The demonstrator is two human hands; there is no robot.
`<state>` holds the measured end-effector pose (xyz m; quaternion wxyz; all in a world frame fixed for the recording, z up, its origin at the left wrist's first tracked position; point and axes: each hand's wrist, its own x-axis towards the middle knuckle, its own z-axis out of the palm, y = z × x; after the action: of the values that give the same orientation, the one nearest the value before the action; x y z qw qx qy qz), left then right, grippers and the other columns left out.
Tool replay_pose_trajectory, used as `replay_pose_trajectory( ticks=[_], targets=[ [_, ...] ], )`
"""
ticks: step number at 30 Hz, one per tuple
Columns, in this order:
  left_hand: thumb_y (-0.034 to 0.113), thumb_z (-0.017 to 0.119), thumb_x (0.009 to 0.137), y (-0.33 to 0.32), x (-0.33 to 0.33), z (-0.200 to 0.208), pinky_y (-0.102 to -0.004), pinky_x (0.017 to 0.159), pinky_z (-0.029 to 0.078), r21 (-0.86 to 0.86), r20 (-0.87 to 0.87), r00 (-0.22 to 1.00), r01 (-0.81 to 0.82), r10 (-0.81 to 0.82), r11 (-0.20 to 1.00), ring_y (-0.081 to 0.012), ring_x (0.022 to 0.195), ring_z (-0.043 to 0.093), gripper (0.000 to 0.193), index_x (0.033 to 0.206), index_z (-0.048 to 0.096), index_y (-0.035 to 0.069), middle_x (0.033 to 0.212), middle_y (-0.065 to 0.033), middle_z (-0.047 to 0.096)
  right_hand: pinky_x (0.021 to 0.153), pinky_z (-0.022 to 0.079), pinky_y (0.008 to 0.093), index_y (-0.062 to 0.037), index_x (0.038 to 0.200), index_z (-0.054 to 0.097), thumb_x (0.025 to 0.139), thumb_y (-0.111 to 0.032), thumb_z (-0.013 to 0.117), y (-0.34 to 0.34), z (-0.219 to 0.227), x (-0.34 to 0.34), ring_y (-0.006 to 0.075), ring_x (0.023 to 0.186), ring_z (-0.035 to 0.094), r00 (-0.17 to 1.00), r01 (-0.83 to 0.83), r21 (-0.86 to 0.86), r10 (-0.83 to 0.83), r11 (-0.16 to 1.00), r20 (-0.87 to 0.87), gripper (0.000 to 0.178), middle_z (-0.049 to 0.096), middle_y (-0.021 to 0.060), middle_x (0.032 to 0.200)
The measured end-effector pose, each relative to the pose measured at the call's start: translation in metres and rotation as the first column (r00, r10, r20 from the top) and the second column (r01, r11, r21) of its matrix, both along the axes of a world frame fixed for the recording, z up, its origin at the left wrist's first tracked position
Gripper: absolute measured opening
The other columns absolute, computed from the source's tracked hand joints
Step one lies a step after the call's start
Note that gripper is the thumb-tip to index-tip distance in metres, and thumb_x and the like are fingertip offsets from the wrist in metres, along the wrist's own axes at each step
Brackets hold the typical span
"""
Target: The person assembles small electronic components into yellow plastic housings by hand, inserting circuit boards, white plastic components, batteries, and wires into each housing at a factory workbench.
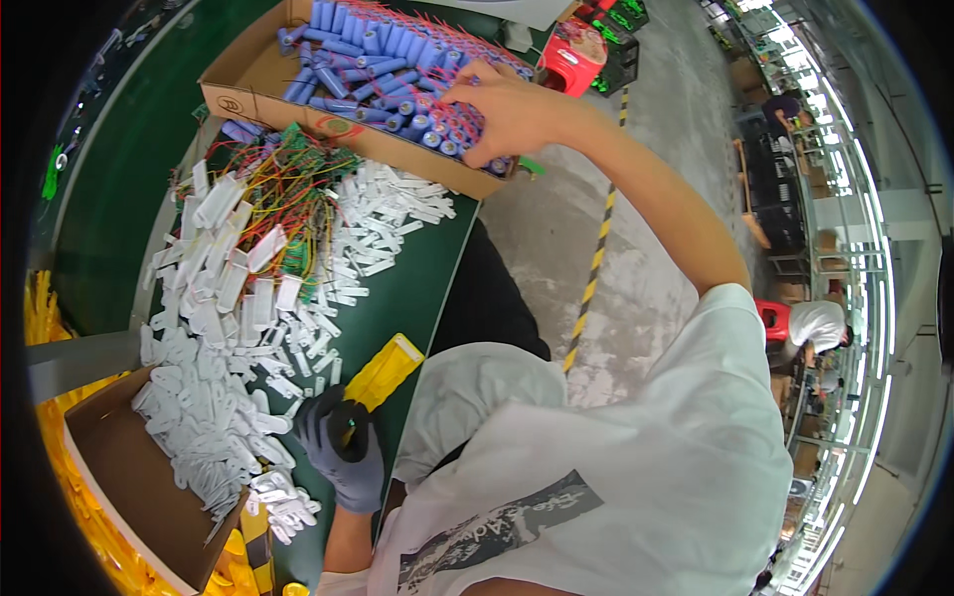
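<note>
Possibly, tangled red wires point(455, 115) could snag if the right hand point(509, 105), grip indeterminate, lifts blue cells point(334, 81); left hand point(348, 459) pinches yellow casing point(386, 372).

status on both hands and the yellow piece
Left hand gripping yellow piece. Right hand among blue cells, grip unclear. White pieces piled beside left hand.

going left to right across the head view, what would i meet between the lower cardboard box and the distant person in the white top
cardboard box → gloved left hand → yellow casing → bare right hand → striped floor tape → distant person
</note>
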<state>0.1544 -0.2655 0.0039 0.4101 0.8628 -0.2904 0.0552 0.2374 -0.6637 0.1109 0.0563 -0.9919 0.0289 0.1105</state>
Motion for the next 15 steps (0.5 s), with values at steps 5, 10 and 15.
replay_pose_trajectory(
  ticks=[5,10,15],
  targets=[
    [-0.003,0.067,0.071,-0.005,0.007,-0.001,-0.0422,0.085,0.043,-0.016,-0.036,0.999,0.021,-0.021,1.000,-0.0320,0.095,0.056,0.019,0.086,0.059,0.007,0.099,-0.0115,0.063,0.092,0.045,0.0403,-0.0090,0.127,0.050,0.062,-0.019,0.076,-0.008,-0.027,0.015,0.0360,0.109,0.052,0.992,-0.056,0.049,0.050,0.997,0.118,0.070,0.047,0.0150,0.125],
    [-0.003,0.068,0.067,-0.004,0.005,0.000,-0.0419,0.086,0.043,-0.012,-0.030,1.000,0.000,0.000,1.000,-0.0318,0.095,0.056,0.023,0.085,0.059,0.008,0.101,-0.0107,0.063,0.087,0.045,0.0453,-0.0078,0.127,0.042,0.064,-0.005,0.069,0.004,-0.031,0.021,0.0421,0.108,0.053,0.997,-0.075,0.077,0.074,0.994,0.017,0.068,0.051,0.0193,0.125],
    [-0.001,0.070,0.065,-0.003,0.005,-0.003,-0.0441,0.089,0.040,-0.019,-0.021,0.998,0.051,-0.051,0.999,-0.0301,0.096,0.057,0.030,0.089,0.056,0.010,0.102,-0.0086,0.062,0.085,0.046,0.0458,-0.0073,0.122,0.048,0.066,-0.007,0.067,0.003,-0.037,0.027,0.0416,0.106,0.054,0.993,-0.077,0.026,0.074,0.997,0.088,0.059,0.056,0.0207,0.119]
  ],
)
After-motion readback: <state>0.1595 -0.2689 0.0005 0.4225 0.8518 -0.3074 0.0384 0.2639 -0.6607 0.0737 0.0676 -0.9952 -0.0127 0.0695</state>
